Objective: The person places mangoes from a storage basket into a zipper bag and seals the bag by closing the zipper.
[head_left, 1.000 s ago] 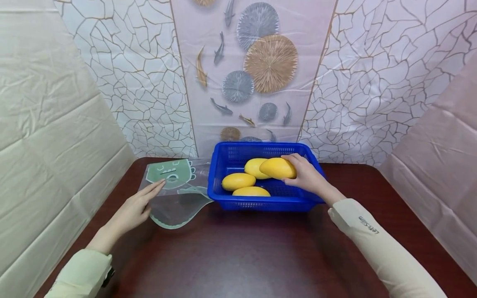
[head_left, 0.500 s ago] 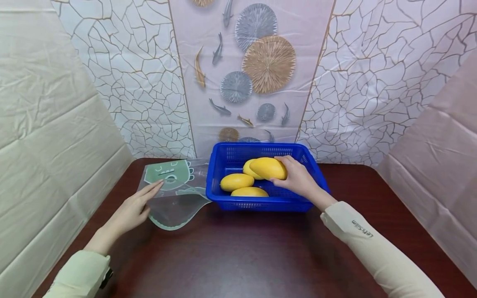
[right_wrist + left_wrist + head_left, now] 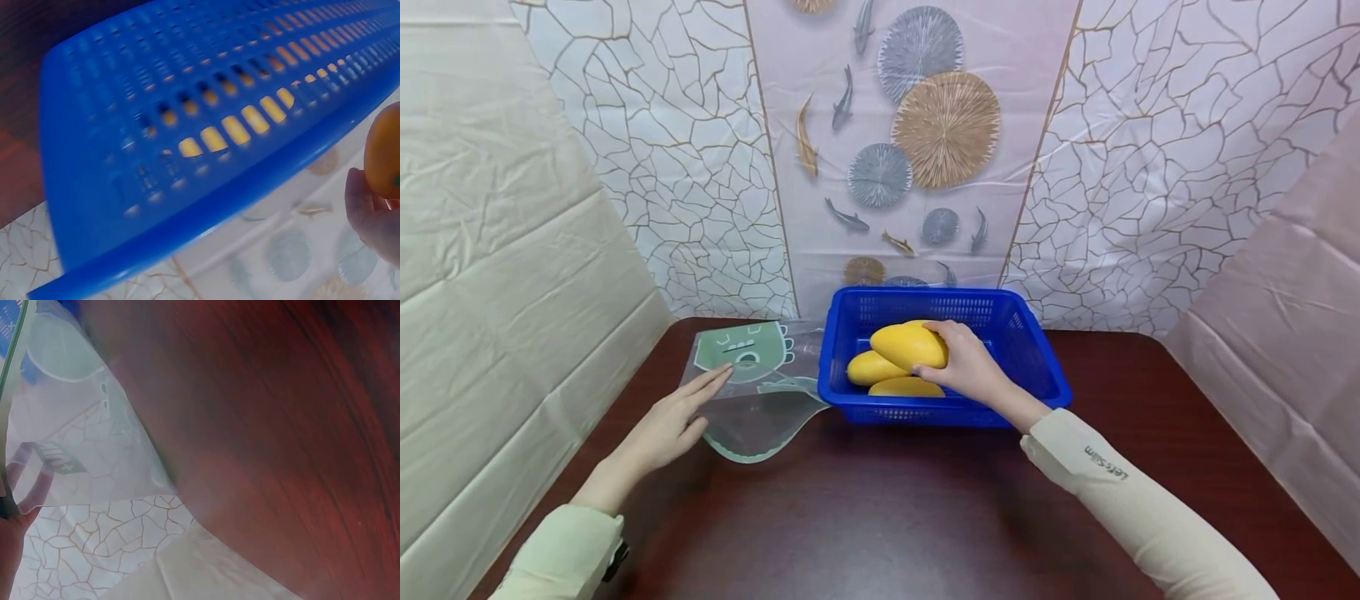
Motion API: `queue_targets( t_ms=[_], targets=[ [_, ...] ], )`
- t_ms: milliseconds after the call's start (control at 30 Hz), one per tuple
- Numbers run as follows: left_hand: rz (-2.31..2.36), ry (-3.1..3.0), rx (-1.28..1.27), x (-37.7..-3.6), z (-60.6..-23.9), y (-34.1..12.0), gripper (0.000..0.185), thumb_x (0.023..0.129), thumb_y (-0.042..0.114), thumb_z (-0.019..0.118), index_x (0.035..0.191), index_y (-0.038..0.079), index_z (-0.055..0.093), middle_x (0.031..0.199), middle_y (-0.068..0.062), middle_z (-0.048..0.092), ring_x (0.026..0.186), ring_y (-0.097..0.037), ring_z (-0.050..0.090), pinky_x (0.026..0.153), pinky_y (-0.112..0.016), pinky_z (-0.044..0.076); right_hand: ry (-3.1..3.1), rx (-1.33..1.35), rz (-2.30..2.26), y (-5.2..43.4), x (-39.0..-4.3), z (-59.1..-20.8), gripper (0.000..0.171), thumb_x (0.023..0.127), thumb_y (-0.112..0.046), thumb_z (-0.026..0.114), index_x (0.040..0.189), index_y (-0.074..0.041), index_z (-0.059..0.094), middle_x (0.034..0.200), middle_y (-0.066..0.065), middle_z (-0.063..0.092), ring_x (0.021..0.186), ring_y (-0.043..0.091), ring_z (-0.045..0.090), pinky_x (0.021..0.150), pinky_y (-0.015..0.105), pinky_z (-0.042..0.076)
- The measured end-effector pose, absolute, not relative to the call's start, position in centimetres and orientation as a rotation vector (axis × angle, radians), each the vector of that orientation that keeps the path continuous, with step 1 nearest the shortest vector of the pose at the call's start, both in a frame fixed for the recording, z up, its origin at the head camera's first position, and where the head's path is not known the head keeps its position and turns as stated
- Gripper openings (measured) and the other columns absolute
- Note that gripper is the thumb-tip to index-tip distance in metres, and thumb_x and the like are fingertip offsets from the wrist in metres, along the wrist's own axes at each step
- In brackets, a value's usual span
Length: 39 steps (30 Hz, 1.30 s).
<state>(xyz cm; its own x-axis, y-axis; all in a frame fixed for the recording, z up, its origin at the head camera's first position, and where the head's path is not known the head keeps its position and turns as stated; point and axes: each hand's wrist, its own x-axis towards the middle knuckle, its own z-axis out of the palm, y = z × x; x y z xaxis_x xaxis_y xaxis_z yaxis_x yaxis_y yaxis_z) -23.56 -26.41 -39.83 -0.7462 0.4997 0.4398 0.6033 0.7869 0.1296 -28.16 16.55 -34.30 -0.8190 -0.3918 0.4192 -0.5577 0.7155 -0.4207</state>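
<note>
My right hand (image 3: 966, 367) grips a yellow mango (image 3: 908, 346) and holds it above the left part of the blue plastic basket (image 3: 1033, 354). In the right wrist view the mango (image 3: 384, 159) shows at the right edge above the basket's perforated wall (image 3: 187, 144). More yellow mangoes (image 3: 867, 369) lie in the basket under it. My left hand (image 3: 666, 429) rests with straight fingers on a clear plastic bag with a green cartoon print (image 3: 752, 392), flat on the table left of the basket. The left wrist view shows the bag (image 3: 75, 437) close up.
The dark red wooden table (image 3: 887, 517) carries the basket and bag. Patterned sheets (image 3: 925, 142) hang behind, and plain cloth panels (image 3: 490, 250) close in both sides.
My right hand has carried the mango leftward across the basket, from over its middle to over its left part. The left hand has stayed on the bag.
</note>
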Motion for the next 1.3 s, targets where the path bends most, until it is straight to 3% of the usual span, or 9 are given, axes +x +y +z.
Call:
queue_targets(
  t_ms=[167,400,567,733,933,1067,1300],
  targets=[
    [-0.358,-2.594,-0.839,-23.5,-39.5,-26.5,0.068,0.079,-0.004,0.052,0.144,0.011,0.04,0.148,-0.007,0.04,0.126,-0.027,0.048,0.085,-0.036,0.044,-2.615,0.804,0.789,15.3,-28.0,-34.3,0.066,0.076,-0.027,0.076,0.127,0.006,0.052,0.125,0.021,0.059,0.111,0.033,0.055,0.089,0.045,0.047],
    [-0.365,-2.619,-0.851,-23.6,-39.2,-26.4,0.069,0.078,-0.006,0.055,0.144,0.009,0.039,0.149,-0.007,0.039,0.126,-0.029,0.048,0.09,-0.03,0.04,-2.621,0.847,0.864,13.1,-26.9,-34.6,0.065,0.077,-0.026,0.075,0.13,0.003,0.051,0.124,0.018,0.058,0.107,0.029,0.055,0.089,0.044,0.047],
    [-0.407,-2.629,-0.856,-23.8,-39.3,-26.4,0.074,0.076,-0.008,0.057,0.145,0.01,0.038,0.149,-0.009,0.039,0.113,-0.023,0.052,0.073,-0.027,0.042,-2.622,0.883,0.847,12.3,-26.3,-34.7,0.066,0.076,-0.026,0.074,0.131,0.001,0.051,0.124,0.015,0.058,0.107,0.028,0.052,0.091,0.043,0.045],
    [-0.457,-2.637,-0.857,-23.9,-39.5,-26.4,0.079,0.072,-0.01,0.06,0.145,0.01,0.038,0.148,-0.012,0.038,0.103,-0.019,0.049,0.066,-0.023,0.04,-2.624,0.906,0.824,11.6,-25.8,-35.0,0.066,0.076,-0.026,0.074,0.132,-0.001,0.05,0.121,0.013,0.059,0.103,0.025,0.052,0.088,0.04,0.046],
    [-0.566,-2.654,-0.853,-23.8,-39.7,-26.4,0.084,0.07,-0.011,0.059,0.147,0.012,0.034,0.149,-0.014,0.036,0.097,-0.021,0.047,0.052,-0.017,0.037,-2.6,0.989,0.831,10.0,-24.8,-35.0,0.065,0.076,-0.027,0.074,0.132,-0.003,0.051,0.125,0.011,0.058,0.113,0.027,0.051,0.095,0.044,0.044],
    [-0.575,-2.641,-0.849,-23.7,-39.7,-26.3,0.085,0.067,-0.013,0.059,0.146,0.01,0.036,0.148,-0.015,0.038,0.096,-0.021,0.048,0.049,-0.016,0.036,-2.593,1.06,0.826,8.6,-23.9,-35.1,0.066,0.076,-0.029,0.074,0.132,-0.002,0.051,0.127,0.012,0.056,0.118,0.028,0.049,0.096,0.043,0.044],
    [-0.607,-2.679,-0.853,-23.4,-39.5,-26.0,0.084,0.068,-0.013,0.058,0.146,0.007,0.035,0.148,-0.018,0.036,0.096,-0.024,0.049,0.05,-0.016,0.037,-2.639,1.15,0.771,6.6,-22.6,-36.1,0.067,0.078,-0.032,0.071,0.134,-0.003,0.049,0.125,0.01,0.056,0.112,0.022,0.05,0.094,0.037,0.045]
  ],
)
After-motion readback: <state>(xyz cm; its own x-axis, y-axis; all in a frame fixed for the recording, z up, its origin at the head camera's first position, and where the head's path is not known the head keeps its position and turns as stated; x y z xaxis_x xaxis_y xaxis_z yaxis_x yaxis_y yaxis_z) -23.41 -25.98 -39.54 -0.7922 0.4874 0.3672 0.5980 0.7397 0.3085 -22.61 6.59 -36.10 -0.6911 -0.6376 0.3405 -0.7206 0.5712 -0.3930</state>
